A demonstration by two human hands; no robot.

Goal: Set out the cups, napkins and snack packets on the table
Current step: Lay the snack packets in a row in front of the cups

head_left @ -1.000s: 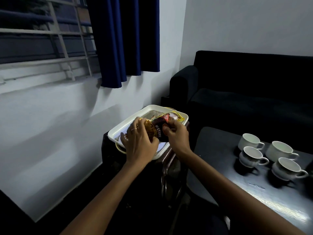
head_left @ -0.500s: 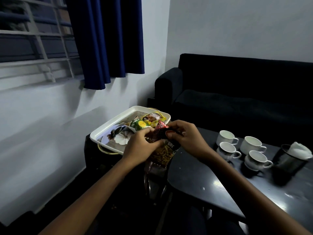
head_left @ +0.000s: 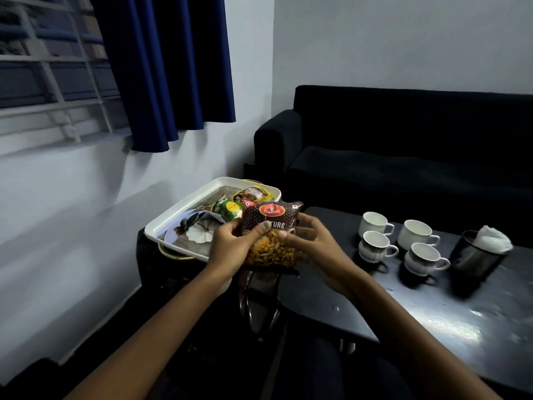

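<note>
Hands are sharing a brown snack packet between tray and table: left hand pinching it, right hand cupping it loosely. Slack grip is risking a drop short of the table.

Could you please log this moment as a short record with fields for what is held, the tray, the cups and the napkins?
held: brown snack packet, gripped by left hand and right hand
tray: white tray beside the table, more packets in it
cups: four white cups on black table
napkins: white napkin in black holder
</note>
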